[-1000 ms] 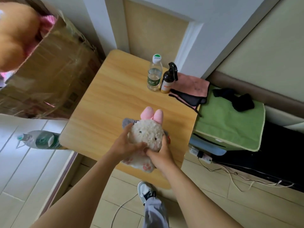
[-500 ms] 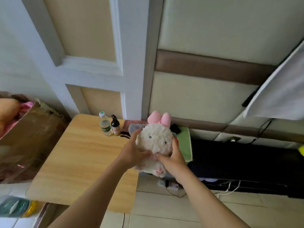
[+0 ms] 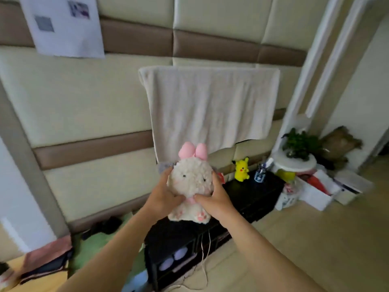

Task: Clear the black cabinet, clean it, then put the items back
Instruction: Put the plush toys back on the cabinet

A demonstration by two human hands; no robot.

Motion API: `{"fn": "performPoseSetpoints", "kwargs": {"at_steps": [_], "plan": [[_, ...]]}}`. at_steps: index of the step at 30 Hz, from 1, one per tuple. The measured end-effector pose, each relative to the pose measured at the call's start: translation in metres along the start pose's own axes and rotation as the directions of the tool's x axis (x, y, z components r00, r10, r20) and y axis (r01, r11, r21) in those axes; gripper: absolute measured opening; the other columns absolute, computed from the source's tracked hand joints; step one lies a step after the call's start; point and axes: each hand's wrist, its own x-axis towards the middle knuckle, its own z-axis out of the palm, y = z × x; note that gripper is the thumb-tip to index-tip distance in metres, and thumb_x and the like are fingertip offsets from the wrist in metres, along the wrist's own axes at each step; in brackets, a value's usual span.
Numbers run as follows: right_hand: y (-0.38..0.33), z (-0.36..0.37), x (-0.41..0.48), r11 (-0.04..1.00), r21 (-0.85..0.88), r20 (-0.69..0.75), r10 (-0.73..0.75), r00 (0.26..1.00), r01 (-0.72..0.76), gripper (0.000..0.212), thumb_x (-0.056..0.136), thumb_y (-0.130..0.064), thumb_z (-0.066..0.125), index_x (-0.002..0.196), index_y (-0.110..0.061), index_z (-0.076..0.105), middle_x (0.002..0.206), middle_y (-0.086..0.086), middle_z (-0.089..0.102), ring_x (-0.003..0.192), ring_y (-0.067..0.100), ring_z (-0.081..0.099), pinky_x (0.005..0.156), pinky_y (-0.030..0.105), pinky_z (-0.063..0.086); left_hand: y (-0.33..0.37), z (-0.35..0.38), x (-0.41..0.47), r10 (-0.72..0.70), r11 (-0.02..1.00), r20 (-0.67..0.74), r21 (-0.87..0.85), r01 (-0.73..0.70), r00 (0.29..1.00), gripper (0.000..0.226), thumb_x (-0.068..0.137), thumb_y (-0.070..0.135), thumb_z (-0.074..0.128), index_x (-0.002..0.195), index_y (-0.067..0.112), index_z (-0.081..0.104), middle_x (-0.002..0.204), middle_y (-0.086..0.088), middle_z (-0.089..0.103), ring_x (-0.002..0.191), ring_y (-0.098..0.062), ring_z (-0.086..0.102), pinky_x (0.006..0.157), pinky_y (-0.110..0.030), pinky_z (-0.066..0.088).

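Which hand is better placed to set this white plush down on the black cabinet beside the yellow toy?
Right, probably. Both hands grip the plush, but the right hand is on the side toward the yellow toy and the black cabinet's bare top; the left hand holds the far side.

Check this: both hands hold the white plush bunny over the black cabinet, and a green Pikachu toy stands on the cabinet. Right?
Not quite. In the head view the Pikachu toy on the black cabinet is yellow, not green. The left hand and right hand do hold the white plush bunny over it.
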Motion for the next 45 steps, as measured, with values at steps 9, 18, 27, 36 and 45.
{"fn": "performPoseSetpoints", "kwargs": {"at_steps": [9,18,27,36,45], "plan": [[-0.01,-0.082,-0.049,0.998,0.057,-0.294,0.002,0.956,0.016,0.107,0.064,-0.036,0.075,0.153,-0.052,0.018,0.145,-0.012,0.047,0.127,0.011,0.051,0.109,0.039,0.046,0.078,0.067,0.031,0.139,0.99,0.245,-0.025,-0.137,0.96,0.103,0.066,0.029,0.088,0.149,0.041,0.027,0.133,0.003,0.058,0.121,-0.017,0.06,0.095,-0.035,0.056],[-0.017,-0.112,-0.046,0.997,0.066,-0.38,-0.005,0.925,0.033,0.098,0.073,-0.021,0.075,0.151,-0.049,0.024,0.139,-0.015,0.047,0.125,0.009,0.05,0.096,0.028,0.047,0.089,0.094,0.064,0.251,0.966,0.297,-0.012,-0.259,0.921,0.087,0.073,0.006,0.081,0.127,0.055,0.033,0.127,0.015,0.055,0.118,-0.006,0.059,0.09,-0.022,0.053],[0.037,-0.173,0.018,0.995,0.089,-0.322,0.068,0.944,-0.042,0.093,0.068,-0.02,0.075,0.132,-0.069,0.028,0.132,-0.025,0.052,0.122,0.004,0.054,0.103,0.032,0.048,0.069,0.17,0.122,0.057,0.998,0.302,0.019,-0.066,0.951,0.09,0.059,0.037,0.081,0.131,0.044,0.028,0.118,0.006,0.059,0.107,-0.015,0.064,0.089,-0.043,0.057],[0.1,-0.3,0.108,0.997,0.057,-0.202,0.071,0.977,-0.061,0.089,0.073,-0.015,0.072,0.136,-0.06,0.027,0.132,-0.02,0.051,0.12,0.006,0.054,0.093,0.026,0.049,0.074,0.299,0.2,0.001,0.995,0.218,0.101,-0.023,0.976,0.086,0.064,0.032,0.078,0.134,0.031,0.029,0.119,0.008,0.058,0.111,-0.017,0.062,0.094,-0.044,0.055],[0.15,-0.35,0.21,0.988,0.104,-0.064,0.123,0.99,-0.116,0.097,0.078,-0.015,0.078,0.149,-0.052,0.022,0.136,-0.017,0.046,0.119,0.006,0.049,0.085,0.016,0.043,0.047,0.352,0.288,-0.131,0.964,0.173,0.253,0.084,0.976,0.064,0.085,0.004,0.068,0.134,0.022,0.031,0.104,0.007,0.056,0.091,-0.006,0.058,0.068,-0.012,0.043]]}}
